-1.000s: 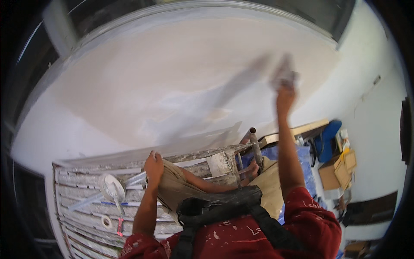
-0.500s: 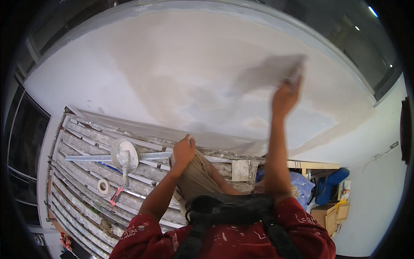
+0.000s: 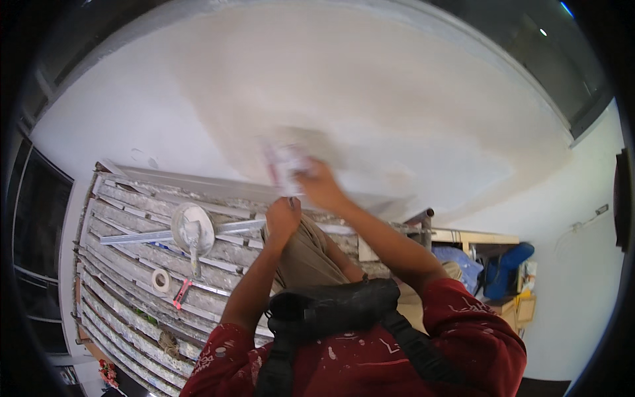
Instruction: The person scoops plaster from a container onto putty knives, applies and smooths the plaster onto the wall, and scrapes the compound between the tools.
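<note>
My right hand point(image 3: 321, 186) grips a blurred, flat white tool point(image 3: 287, 167) with reddish edges, close to the wall point(image 3: 317, 79). Motion smears the tool, so its exact kind does not show. Broad beige and pale patches of filler cover the wall. My left hand point(image 3: 283, 217) is closed in a fist at my bent knee, just below the tool; something small and grey shows at its fingertips. To the left on the slatted platform point(image 3: 126, 291) stands a white bucket point(image 3: 192, 228), with a filler-coated spatula point(image 3: 194, 246) lying in it.
A long metal bar point(image 3: 135, 237) runs beside the bucket. Nearer me lie a roll of tape point(image 3: 160, 280) and a red utility knife point(image 3: 182, 294). A pipe end point(image 3: 428, 213) sticks up by the wall. Below at right are blue plastic point(image 3: 460, 264) and wooden boxes point(image 3: 526, 311).
My right hand has swept the white tool from the upper right of the wall down and left, close to my left hand. My left fist has stayed at the knee.
</note>
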`<action>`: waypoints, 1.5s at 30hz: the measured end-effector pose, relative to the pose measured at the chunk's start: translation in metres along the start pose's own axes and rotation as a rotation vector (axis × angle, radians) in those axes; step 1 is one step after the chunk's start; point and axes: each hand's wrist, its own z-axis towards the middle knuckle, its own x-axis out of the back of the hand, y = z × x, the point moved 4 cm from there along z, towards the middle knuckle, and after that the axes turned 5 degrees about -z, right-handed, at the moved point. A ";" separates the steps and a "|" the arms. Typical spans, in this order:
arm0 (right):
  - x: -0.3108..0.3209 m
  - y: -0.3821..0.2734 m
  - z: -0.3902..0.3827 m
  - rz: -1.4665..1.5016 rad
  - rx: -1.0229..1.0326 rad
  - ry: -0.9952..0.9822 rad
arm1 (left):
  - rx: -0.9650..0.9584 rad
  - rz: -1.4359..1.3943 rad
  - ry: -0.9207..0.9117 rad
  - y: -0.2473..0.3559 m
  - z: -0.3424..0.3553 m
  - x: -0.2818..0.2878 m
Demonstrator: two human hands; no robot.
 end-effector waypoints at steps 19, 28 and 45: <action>0.203 0.223 -0.317 0.670 -0.851 0.642 | -0.170 -0.523 0.043 0.075 0.004 0.070; 0.179 0.202 -0.300 -0.648 -0.521 0.406 | -1.286 -0.694 -0.075 0.315 -0.064 0.233; 0.146 0.211 -0.301 -0.712 -0.613 0.314 | -1.251 -0.351 0.133 0.309 -0.126 0.252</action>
